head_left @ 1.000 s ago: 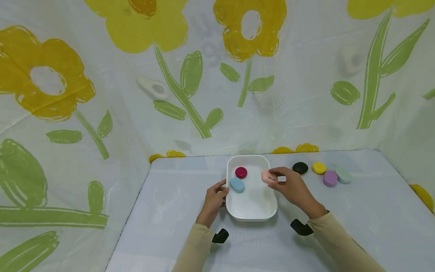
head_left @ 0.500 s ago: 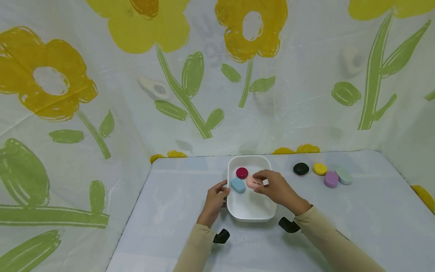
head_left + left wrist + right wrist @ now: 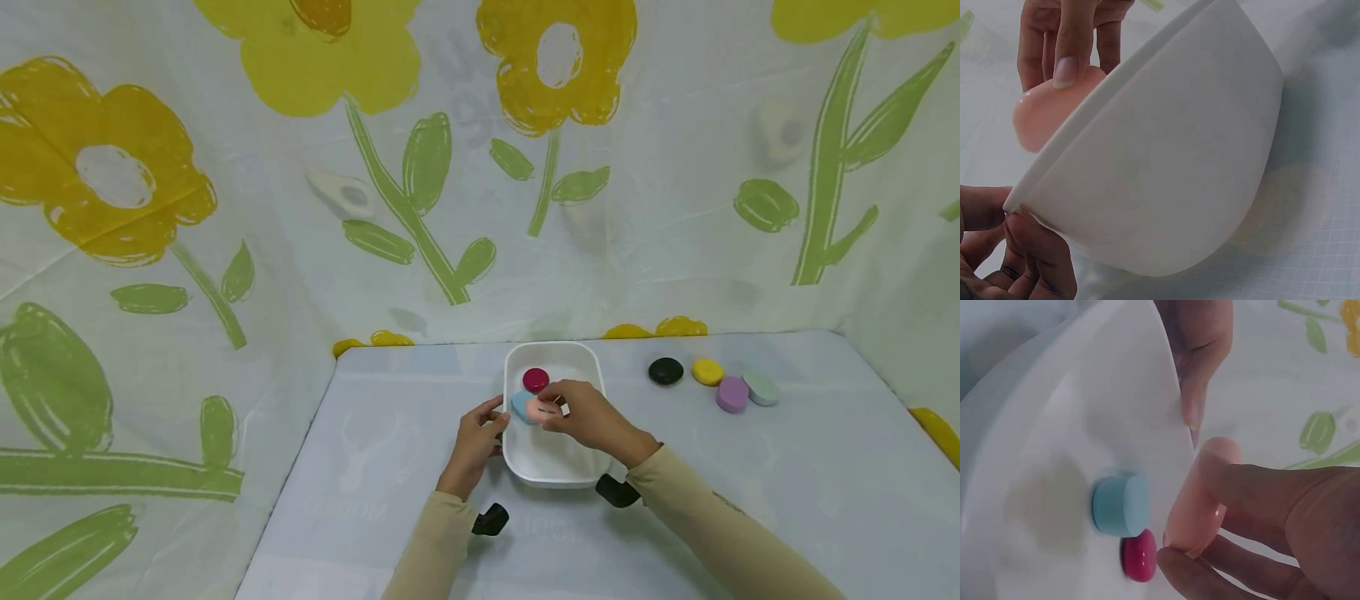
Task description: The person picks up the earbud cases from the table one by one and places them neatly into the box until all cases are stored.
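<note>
A flower-print cloth (image 3: 225,208) hangs behind the table (image 3: 375,467), where a white tray (image 3: 551,467) sits. The left hand (image 3: 472,446) steadies the tray, its grip pinching the left rim between thumb and fingers. The right hand (image 3: 588,417) hovers over the tray's far left part, its grip closed around a pink soap (image 3: 538,409) held just above a blue soap (image 3: 519,403), with a dark red soap (image 3: 536,380) right behind. Four more soaps, black (image 3: 665,371), yellow (image 3: 707,372), purple (image 3: 731,394) and pale green (image 3: 762,388), lie well apart on the right. The risk I see: the pink soap looks glossy, so it could slip from the fingers, land on the blue one and knock it aside.
</note>
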A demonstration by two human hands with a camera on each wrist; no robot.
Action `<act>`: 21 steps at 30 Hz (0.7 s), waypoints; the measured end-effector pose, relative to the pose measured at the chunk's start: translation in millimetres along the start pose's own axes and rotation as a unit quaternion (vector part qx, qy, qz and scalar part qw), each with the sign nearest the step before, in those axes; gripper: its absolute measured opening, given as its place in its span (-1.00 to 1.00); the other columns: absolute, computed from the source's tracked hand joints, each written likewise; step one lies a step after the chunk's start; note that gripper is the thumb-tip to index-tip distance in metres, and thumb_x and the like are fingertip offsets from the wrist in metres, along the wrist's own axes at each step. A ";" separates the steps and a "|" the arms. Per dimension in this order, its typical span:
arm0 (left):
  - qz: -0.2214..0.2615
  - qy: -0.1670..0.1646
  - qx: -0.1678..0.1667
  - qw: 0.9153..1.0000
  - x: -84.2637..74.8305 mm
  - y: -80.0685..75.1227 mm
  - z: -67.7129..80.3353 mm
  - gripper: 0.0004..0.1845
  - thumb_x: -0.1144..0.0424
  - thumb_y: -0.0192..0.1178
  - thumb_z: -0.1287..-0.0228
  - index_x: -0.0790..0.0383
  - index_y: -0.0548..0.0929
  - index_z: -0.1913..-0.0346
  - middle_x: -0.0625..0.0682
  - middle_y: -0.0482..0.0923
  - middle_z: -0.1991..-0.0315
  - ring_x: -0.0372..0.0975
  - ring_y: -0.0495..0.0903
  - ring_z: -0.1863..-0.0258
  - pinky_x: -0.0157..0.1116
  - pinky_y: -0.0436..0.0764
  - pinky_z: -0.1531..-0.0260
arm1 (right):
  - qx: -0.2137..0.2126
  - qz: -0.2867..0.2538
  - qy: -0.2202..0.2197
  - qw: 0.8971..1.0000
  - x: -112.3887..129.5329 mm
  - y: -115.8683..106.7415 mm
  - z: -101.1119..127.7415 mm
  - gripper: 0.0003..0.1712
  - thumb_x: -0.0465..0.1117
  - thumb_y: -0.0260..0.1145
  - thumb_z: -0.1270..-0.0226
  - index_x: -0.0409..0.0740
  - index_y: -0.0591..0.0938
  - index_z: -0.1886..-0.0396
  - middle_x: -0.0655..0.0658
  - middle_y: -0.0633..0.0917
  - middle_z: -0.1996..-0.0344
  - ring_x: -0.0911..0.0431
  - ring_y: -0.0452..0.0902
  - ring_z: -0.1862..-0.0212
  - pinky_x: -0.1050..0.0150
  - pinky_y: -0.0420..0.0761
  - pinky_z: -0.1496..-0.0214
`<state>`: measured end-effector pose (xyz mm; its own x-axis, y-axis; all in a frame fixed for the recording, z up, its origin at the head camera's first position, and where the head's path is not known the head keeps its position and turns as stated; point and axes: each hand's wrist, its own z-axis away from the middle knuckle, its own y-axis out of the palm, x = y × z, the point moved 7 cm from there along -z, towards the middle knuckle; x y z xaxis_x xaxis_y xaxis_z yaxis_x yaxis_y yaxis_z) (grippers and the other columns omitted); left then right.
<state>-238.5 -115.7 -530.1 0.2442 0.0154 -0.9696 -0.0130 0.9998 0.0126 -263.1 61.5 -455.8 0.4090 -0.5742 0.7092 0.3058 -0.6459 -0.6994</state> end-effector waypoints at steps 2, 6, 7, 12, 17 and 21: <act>0.001 0.000 0.001 1.000 0.8 -0.1 -0.4 -0.51 0.31 0.16 -0.62 0.33 0.49 -0.50 0.08 0.52 0.08 -0.22 0.56 0.41 -0.37 0.62 0.50 | 0.006 -0.003 -0.005 1.000 0.6 2.4 -1.2 -0.59 -0.41 0.60 -0.22 -0.37 0.75 -0.06 -0.14 0.77 0.09 -0.02 0.65 0.06 -0.06 0.72 -0.07; 0.003 -0.001 0.004 1.000 1.6 -0.6 -1.6 -0.51 0.30 0.17 -0.62 0.33 0.49 -0.50 0.07 0.52 0.08 -0.23 0.56 0.39 -0.37 0.62 0.49 | 0.016 -0.001 -0.010 1.000 1.3 6.6 -3.1 -0.66 -0.42 0.59 -0.21 -0.33 0.76 0.02 -0.08 0.76 0.17 0.02 0.63 0.11 0.04 0.70 -0.01; 0.002 -0.001 0.004 1.000 1.8 -0.6 -2.2 -0.51 0.30 0.17 -0.61 0.33 0.49 -0.50 0.08 0.52 0.08 -0.23 0.56 0.39 -0.37 0.63 0.49 | 0.019 0.001 -0.011 1.000 1.8 7.6 -3.6 -0.69 -0.42 0.60 -0.21 -0.31 0.76 0.05 -0.06 0.74 0.20 0.04 0.62 0.13 0.08 0.68 0.02; -0.001 0.000 0.005 1.000 2.7 -0.6 -3.6 -0.52 0.31 0.17 -0.61 0.33 0.50 -0.49 0.08 0.53 0.09 -0.23 0.58 0.40 -0.38 0.64 0.48 | 0.032 0.010 -0.009 0.999 3.8 14.0 -4.4 -0.79 -0.39 0.60 -0.22 -0.21 0.75 0.19 0.01 0.66 0.34 0.08 0.55 0.19 0.22 0.58 0.11; -0.001 -0.001 0.008 1.000 3.1 -0.1 -2.9 -0.51 0.30 0.15 -0.62 0.32 0.48 -0.51 0.09 0.53 0.07 -0.23 0.57 0.39 -0.38 0.63 0.48 | 0.037 0.008 -0.019 0.999 5.5 18.9 -3.4 -0.80 -0.40 0.59 -0.22 -0.19 0.70 0.27 0.00 0.61 0.38 0.09 0.52 0.22 0.23 0.55 0.12; 0.002 0.001 0.006 1.000 3.0 -0.6 -3.1 -0.51 0.31 0.16 -0.62 0.33 0.48 -0.50 0.07 0.52 0.08 -0.24 0.56 0.40 -0.38 0.62 0.49 | 0.046 0.012 -0.012 0.999 5.1 21.8 -3.1 -0.81 -0.42 0.58 -0.24 -0.26 0.72 0.21 -0.08 0.69 0.29 0.00 0.59 0.15 0.13 0.63 0.03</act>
<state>-240.8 -116.3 -533.8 0.2423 0.0196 -0.9700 -0.0030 0.9998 0.0195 -257.0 42.9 -467.2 0.4374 -0.5768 0.6899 0.3719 -0.5825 -0.7228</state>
